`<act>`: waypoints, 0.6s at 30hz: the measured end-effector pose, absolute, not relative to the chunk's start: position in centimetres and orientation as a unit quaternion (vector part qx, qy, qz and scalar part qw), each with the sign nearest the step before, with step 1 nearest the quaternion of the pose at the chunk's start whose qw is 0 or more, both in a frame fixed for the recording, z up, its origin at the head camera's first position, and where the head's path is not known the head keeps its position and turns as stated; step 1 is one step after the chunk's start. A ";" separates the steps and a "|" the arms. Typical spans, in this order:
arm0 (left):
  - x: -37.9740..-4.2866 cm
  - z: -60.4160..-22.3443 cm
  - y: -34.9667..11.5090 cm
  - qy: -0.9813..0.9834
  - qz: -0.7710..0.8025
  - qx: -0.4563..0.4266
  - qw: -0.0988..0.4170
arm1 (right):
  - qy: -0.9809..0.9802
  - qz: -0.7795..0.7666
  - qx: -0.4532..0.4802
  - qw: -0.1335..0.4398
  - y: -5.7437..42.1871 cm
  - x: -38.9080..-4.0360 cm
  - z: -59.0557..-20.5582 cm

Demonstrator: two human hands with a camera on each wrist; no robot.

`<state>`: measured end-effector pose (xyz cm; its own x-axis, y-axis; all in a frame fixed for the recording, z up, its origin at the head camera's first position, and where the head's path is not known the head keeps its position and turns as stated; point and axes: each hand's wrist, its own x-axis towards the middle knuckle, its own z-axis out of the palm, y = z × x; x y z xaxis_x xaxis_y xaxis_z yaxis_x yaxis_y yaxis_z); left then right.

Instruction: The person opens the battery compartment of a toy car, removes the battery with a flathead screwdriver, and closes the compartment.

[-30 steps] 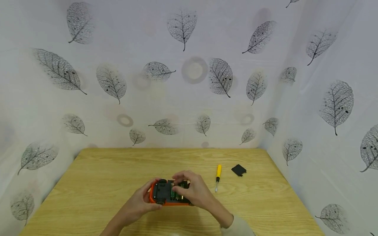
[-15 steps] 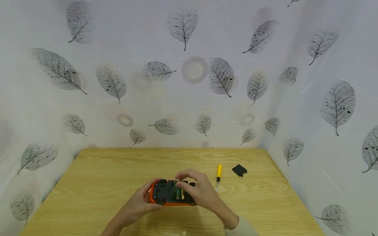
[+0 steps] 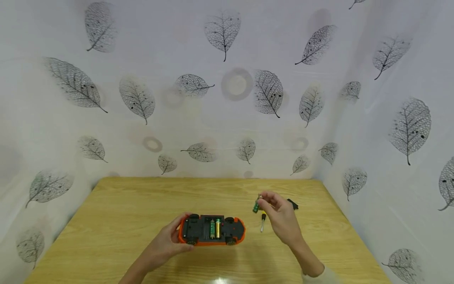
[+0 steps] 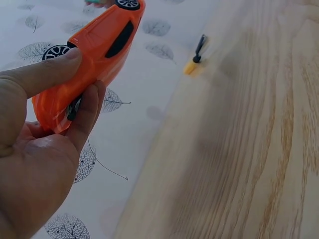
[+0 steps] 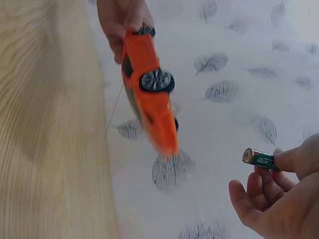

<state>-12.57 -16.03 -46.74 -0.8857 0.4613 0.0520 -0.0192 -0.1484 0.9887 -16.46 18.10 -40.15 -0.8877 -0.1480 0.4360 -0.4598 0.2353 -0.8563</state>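
Note:
My left hand [image 3: 164,244] grips one end of an orange toy car [image 3: 232,230], which is turned underside up. In the open battery compartment of its black underside, a green battery [image 3: 212,228] and a gold-and-green battery [image 3: 218,228] lie side by side. To the right of the car, my right hand [image 3: 281,217] pinches a green battery [image 3: 255,206] between thumb and fingers. The right wrist view shows this battery [image 5: 260,158] held by one end, its other end sticking out. In the left wrist view the thumb lies along the orange body [image 4: 94,55].
A screwdriver [image 3: 263,223] lies on the wooden table [image 3: 134,205], its yellow handle partly hidden by the right hand. Beyond that hand is a black battery cover [image 3: 293,204], partly covered. A leaf-patterned cloth [image 3: 198,118] hangs behind and beside the table.
My right hand has lifted a battery from the car's compartment and carried it right, towards the screwdriver and cover. The left hand keeps holding the car in nearly the same place.

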 end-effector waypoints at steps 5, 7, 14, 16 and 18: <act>-12.6 -46.7 -16.3 0.635 0.737 0.169 0.160 | -0.776 0.599 0.156 0.118 20.7 -16.5 -40.6; -12.6 -46.6 -16.4 0.635 0.737 0.169 0.159 | -0.778 0.600 0.144 0.117 21.5 -16.5 -40.9; -12.5 -46.5 -16.6 0.634 0.737 0.174 0.157 | -0.799 0.587 0.085 0.099 24.2 -16.4 -42.0; -12.4 -46.5 -16.6 0.634 0.738 0.172 0.158 | -0.811 0.575 0.061 0.088 24.9 -16.4 -42.3; -12.3 -46.4 -16.7 0.631 0.740 0.170 0.159 | -0.821 0.565 0.040 0.076 25.6 -16.5 -42.6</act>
